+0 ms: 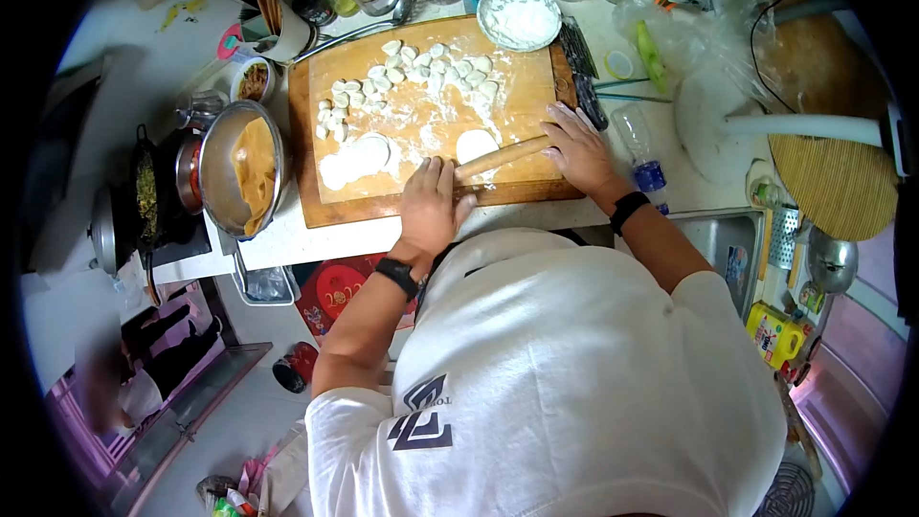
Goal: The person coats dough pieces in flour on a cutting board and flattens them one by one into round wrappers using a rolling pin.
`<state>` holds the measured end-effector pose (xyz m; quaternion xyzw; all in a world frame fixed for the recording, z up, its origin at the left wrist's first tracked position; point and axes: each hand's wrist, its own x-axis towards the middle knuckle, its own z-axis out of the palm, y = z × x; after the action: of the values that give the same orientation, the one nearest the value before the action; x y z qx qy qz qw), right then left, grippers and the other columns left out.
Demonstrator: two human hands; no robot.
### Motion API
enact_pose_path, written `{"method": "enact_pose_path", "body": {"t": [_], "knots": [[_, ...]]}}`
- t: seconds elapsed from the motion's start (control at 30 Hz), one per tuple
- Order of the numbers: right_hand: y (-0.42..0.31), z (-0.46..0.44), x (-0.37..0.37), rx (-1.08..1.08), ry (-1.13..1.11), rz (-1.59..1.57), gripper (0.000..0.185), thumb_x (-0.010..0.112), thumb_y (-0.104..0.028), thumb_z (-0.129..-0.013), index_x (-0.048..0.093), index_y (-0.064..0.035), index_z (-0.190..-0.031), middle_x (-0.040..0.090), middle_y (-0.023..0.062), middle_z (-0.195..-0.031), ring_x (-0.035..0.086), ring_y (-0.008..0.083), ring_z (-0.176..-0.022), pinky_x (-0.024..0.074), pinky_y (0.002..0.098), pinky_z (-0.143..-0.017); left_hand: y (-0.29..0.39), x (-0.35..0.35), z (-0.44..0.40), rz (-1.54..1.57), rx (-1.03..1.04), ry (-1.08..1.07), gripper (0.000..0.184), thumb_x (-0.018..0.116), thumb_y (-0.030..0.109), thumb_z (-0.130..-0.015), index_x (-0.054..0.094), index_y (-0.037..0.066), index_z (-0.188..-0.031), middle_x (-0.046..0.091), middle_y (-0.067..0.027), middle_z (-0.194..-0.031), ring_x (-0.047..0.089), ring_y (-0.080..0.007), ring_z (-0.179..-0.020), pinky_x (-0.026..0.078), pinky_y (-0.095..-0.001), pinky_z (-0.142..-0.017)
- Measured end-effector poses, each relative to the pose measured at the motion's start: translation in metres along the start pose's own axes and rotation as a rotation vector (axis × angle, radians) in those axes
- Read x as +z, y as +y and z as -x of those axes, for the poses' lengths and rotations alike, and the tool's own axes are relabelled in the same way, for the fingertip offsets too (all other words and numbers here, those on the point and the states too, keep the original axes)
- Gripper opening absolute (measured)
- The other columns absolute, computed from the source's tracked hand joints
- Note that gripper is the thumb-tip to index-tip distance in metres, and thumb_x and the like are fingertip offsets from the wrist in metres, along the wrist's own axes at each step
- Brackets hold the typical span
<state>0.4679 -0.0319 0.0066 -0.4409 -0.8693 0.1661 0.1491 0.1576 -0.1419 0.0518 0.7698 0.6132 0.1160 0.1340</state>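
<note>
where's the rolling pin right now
In the head view, the rolling pin is on the right, near side of the wooden board, between the left hand and right hand, by a round dough wrapper.

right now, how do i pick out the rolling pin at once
Find the big wooden board, then its near right part. There the rolling pin slants between the left hand and the right hand. It is a long wooden stick, unlike the pale dough pieces nearby.
</note>
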Motion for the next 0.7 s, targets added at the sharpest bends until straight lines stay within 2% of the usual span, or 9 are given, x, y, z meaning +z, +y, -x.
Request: {"method": "enact_pose_path", "body": {"t": [0.03,0.07,0.1,0.17,0.33,0.47,0.6,0.67,0.7], "knots": [[0.002,-0.001,0.001,-0.015,0.017,-0.007,0.044,0.078,-0.023,-0.089,0.068,-0.0056,-0.128,0.057,0.0166,-0.152,0.046,0.0338,-0.149,0.0301,0.0512,-0.128,-0.005,0.001,-0.012,0.121,-0.042,0.012,0.048,0.077,0.028,-0.092,0.068,0.002,-0.130,0.065,-0.0208,-0.135,0.062,-0.0422,-0.121,0.050,-0.0500,-0.104],[0.004,-0.002,0.001,-0.025,0.021,-0.009,0.044,0.078,-0.023,-0.089,0.068,-0.0056,-0.128,0.057,0.0166,-0.152,0.046,0.0338,-0.149,0.0301,0.0512,-0.128,-0.005,0.007,-0.028,0.073,-0.025,0.246,0.017,0.075,0.019,-0.091,0.074,0.005,-0.099,0.072,-0.0141,-0.106,0.068,-0.0362,-0.098,0.055,-0.0470,-0.088],[0.000,-0.002,-0.001,-0.057,0.054,-0.027,0.039,0.079,-0.018,-0.086,0.069,-0.0058,-0.122,0.060,0.0161,-0.148,0.049,0.0340,-0.146,0.0320,0.0515,-0.127,-0.007,0.014,-0.043,0.136,-0.120,0.234,0.014,0.074,0.019,-0.089,0.075,0.006,-0.095,0.073,-0.0141,-0.094,0.070,-0.0365,-0.091,0.057,-0.0481,-0.084],[-0.009,-0.001,-0.003,-0.109,0.087,-0.061,0.035,0.079,-0.013,-0.083,0.070,-0.0059,-0.116,0.062,0.0155,-0.144,0.052,0.0342,-0.144,0.0339,0.0517,-0.126,-0.012,0.039,-0.065,0.066,-0.198,0.284,0.012,0.070,0.019,-0.087,0.075,0.008,-0.090,0.074,-0.0153,-0.090,0.071,-0.0363,-0.085,0.059,-0.0488,-0.077],[-0.025,0.005,-0.009,-0.106,0.082,-0.081,0.034,0.079,-0.010,-0.080,0.070,-0.0046,-0.112,0.064,0.0177,-0.141,0.054,0.0365,-0.141,0.0353,0.0527,-0.125,-0.012,0.040,-0.075,0.076,-0.336,0.115,0.018,0.064,0.020,-0.086,0.076,0.008,-0.091,0.075,-0.0205,-0.090,0.073,-0.0393,-0.083,0.060,-0.0485,-0.077],[-0.028,0.009,-0.010,-0.095,0.061,-0.067,0.035,0.079,-0.009,-0.079,0.070,-0.0027,-0.113,0.063,0.0193,-0.141,0.054,0.0381,-0.140,0.0355,0.0540,-0.125,-0.049,0.004,-0.042,0.052,-0.340,0.355,0.014,0.069,0.016,-0.085,0.076,0.007,-0.094,0.075,-0.0196,-0.093,0.072,-0.0380,-0.086,0.059,-0.0470,-0.080],[-0.033,0.013,-0.013,-0.067,0.052,-0.062,0.035,0.079,-0.009,-0.079,0.071,-0.0023,-0.112,0.064,0.0191,-0.140,0.055,0.0379,-0.140,0.0362,0.0538,-0.124,-0.086,-0.038,-0.042,-0.096,-0.479,0.210,0.037,0.070,0.010,-0.081,0.074,0.003,-0.117,0.073,-0.0228,-0.113,0.069,-0.0392,-0.107,0.056,-0.0479,-0.096],[-0.035,0.012,-0.011,-0.062,0.047,-0.063,0.034,0.079,-0.009,-0.079,0.071,-0.0024,-0.111,0.065,0.0188,-0.139,0.056,0.0375,-0.139,0.0370,0.0532,-0.124,-0.101,-0.026,-0.054,-0.276,-0.114,0.429,0.052,0.069,0.011,-0.081,0.067,-0.001,-0.131,0.067,-0.0252,-0.133,0.061,-0.0416,-0.129,0.047,-0.0486,-0.113],[-0.034,0.013,-0.009,-0.062,0.050,-0.058,0.034,0.079,-0.009,-0.079,0.071,-0.0024,-0.111,0.065,0.0188,-0.139,0.056,0.0375,-0.139,0.0370,0.0532,-0.124,-0.104,-0.022,-0.061,-0.274,-0.111,0.433,0.052,0.069,0.011,-0.081,0.067,-0.001,-0.131,0.067,-0.0252,-0.133,0.061,-0.0416,-0.129,0.047,-0.0486,-0.113]]}}
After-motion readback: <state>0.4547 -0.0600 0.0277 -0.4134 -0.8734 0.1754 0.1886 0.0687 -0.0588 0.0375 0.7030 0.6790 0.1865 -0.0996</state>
